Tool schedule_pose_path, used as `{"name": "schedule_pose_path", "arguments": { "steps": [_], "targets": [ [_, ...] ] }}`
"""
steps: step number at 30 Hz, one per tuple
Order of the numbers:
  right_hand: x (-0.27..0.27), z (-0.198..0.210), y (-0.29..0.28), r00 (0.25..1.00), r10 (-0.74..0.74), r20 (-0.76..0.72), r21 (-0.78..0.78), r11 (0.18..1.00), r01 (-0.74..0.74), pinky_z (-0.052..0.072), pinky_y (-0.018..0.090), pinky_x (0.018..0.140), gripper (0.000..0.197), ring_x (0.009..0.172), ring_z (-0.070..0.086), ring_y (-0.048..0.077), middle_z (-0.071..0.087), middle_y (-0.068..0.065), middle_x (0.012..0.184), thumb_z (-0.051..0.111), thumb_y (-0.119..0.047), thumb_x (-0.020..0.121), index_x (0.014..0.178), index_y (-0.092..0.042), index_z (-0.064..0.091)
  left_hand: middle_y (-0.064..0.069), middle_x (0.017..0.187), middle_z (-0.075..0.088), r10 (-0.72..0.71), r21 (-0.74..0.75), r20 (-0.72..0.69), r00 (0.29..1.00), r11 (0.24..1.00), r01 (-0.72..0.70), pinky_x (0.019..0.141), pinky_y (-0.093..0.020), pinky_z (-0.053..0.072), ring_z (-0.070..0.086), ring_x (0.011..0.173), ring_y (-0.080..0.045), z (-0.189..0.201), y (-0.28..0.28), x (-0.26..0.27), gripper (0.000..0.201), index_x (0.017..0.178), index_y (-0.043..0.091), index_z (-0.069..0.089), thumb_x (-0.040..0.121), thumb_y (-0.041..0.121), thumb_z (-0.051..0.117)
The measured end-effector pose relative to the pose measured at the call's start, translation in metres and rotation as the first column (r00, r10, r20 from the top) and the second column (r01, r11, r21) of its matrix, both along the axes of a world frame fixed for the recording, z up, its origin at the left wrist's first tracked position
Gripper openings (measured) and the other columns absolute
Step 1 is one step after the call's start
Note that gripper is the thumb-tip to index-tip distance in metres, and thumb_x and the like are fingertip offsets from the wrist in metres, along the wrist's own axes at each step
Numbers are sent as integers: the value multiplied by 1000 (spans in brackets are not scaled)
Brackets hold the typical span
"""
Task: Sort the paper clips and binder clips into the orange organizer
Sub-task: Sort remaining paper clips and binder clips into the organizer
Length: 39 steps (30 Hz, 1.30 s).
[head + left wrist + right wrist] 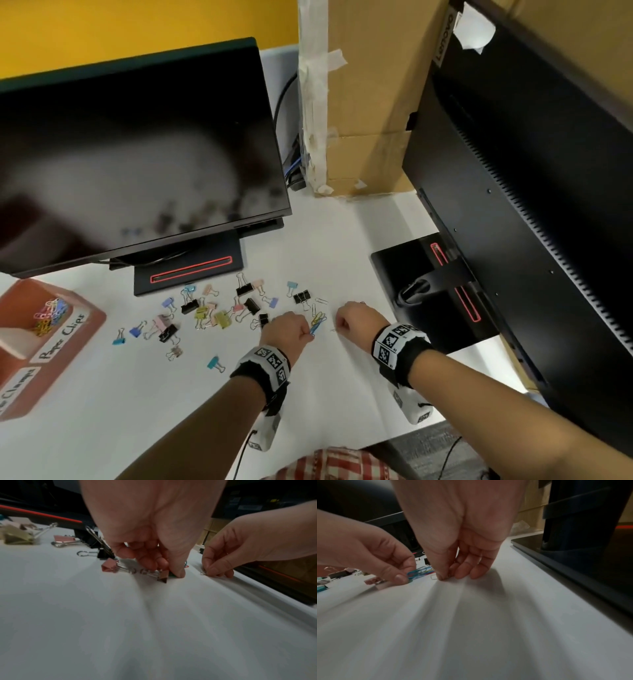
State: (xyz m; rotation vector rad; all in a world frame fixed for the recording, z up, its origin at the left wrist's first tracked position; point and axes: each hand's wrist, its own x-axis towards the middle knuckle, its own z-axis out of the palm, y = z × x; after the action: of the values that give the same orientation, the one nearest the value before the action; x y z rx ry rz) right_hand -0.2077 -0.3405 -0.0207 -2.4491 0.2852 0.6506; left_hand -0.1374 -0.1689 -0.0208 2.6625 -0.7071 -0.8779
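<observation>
A bunch of coloured paper clips [419, 572], blue ones uppermost, is pinched between the thumb and curled fingers of the left hand [286, 330] low over the white desk [325, 394], and a few loose yellow and white paper clips [318, 313] lie just beyond those fingertips. Close beside it, with a small gap between the two, the right hand [356, 318] has its thumb and fingers drawn together on a single pale paper clip [434, 577] that lies flat on the desk. To the outer side of the left hand, binder clips [205, 311] in black, pink, blue and yellow are scattered across the desk, the nearest black one just beside its knuckles. Farther out on that side stands the orange organizer [85, 329], with coloured paper clips piled in its rear compartment and white labels reading "Paper Clips" and, partly cut off, "Clamps". Beyond the scattered clips sits a dark monitor [137, 154] on a red-trimmed base; to the outer side of the right hand stands the back of a second monitor [513, 171] marked "Lenovo", with a taped cardboard box [370, 102] behind.
</observation>
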Motion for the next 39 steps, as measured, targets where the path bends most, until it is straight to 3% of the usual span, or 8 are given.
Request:
{"name": "schedule_pose_path", "arguments": {
  "steps": [5, 9, 15, 21, 27, 29, 33, 39],
  "targets": [
    [13, 2, -7, 993, -86, 80, 115, 990, 77, 45, 30, 79, 23, 81, 54, 21, 67, 8, 92, 53, -14, 89, 112, -18, 52, 4, 99, 58, 54, 36, 28, 998, 998, -55, 88, -35, 46, 57, 95, -16, 0, 22, 7, 12, 92, 24, 60, 87, 35, 56],
    [30, 2, 2, 995, -87, 50, 102, 991, 82, 49, 36, 86, 40, 94, 56, 23, 67, 6, 96, 56, -17, 89, 127, -23, 44, 6, 94, 59, 66, 56, 39, 997, 996, -68, 86, -33, 46, 57, 90, -15, 2, 34, 14, 8, 82, 30, 53, 87, 35, 56],
    [45, 0, 6, 992, -114, 55, 17, 993, 113, 46, 34, 90, 19, 101, 57, 27, 60, 10, 111, 50, -16, 92, 108, -13, 62, 7, 94, 59, 100, 13, 20, 995, 995, -100, 83, -30, 48, 57, 88, -12, 4, 39, 14, 11, 91, 28, 59, 84, 36, 59],
    [49, -2, 5, 998, -32, 50, -30, 999, 34, 47, 32, 88, 20, 100, 54, 27, 51, 12, 114, 47, -14, 93, 100, -7, 64, 7, 100, 56, 157, -53, 12, 987, 986, -157, 85, -31, 49, 57, 94, -13, 4, 31, 17, 30, 103, 25, 58, 80, 43, 65],
    [41, -4, -2, 997, 11, 71, 31, 999, -13, 47, 28, 80, 14, 91, 61, 25, 66, 8, 100, 52, -14, 89, 96, -12, 64, 2, 107, 62, 122, -9, -14, 992, 993, -122, 85, -34, 50, 59, 100, -18, 3, 22, 25, 10, 92, 21, 63, 87, 29, 59],
    [37, -3, -6, 996, 19, 90, 103, 994, -28, 43, 23, 74, 13, 81, 59, 21, 63, 1, 89, 57, -16, 88, 99, -15, 62, 2, 98, 63, 124, -60, -44, 991, 990, -126, 83, -33, 50, 59, 94, -18, 4, 24, 26, 8, 90, 19, 62, 87, 25, 59],
    [33, -2, -4, 991, 117, 64, 156, 980, -126, 40, 18, 70, 32, 70, 52, 11, 57, -7, 80, 63, -21, 86, 116, -26, 55, 9, 80, 60, 122, -169, -122, 985, 975, -142, 69, -23, 45, 56, 77, -11, 8, 38, 26, 10, 90, 21, 60, 82, 22, 65],
    [40, -1, 9, 986, 164, 14, 52, 985, -165, 44, 30, 84, 37, 81, 50, 13, 64, 2, 97, 62, -22, 85, 121, -24, 53, 8, 85, 73, 92, -64, -84, 992, 993, -98, 71, -23, 45, 60, 80, -8, 7, 50, 20, 21, 102, 27, 56, 83, 31, 63]
  ]
}}
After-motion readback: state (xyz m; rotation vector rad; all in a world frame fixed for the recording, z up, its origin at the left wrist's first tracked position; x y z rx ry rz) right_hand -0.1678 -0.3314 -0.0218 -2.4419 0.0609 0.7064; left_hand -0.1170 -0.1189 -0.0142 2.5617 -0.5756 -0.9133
